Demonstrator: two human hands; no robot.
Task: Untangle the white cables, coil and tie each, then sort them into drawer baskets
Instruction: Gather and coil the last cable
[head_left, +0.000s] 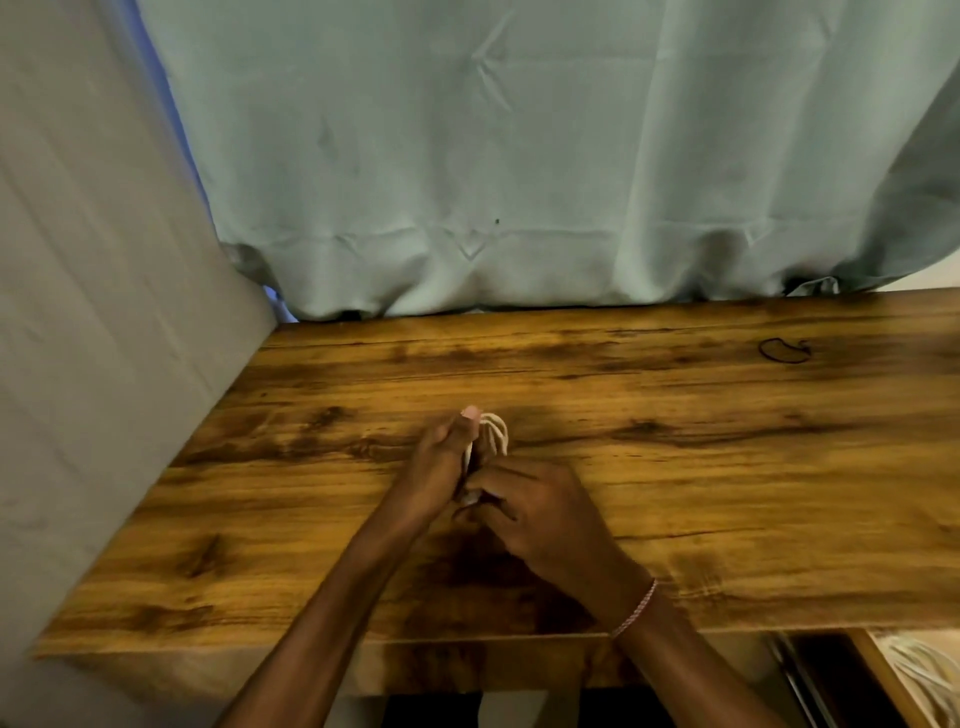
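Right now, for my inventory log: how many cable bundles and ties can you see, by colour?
White cable bundles: 2, the held bundle between left hand and right hand, the drawer bundle
Black tie on the table: 1
Total: 3

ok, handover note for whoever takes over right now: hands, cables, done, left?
Left hand grips the coiled white cable above the table; right hand pinches its lower end.
A black loop, maybe a tie, lies far right on the table. The open drawer at lower right holds more white cable.
Done: this one looks coiled.
Left: no tie visible on it; tie it, then drawer.
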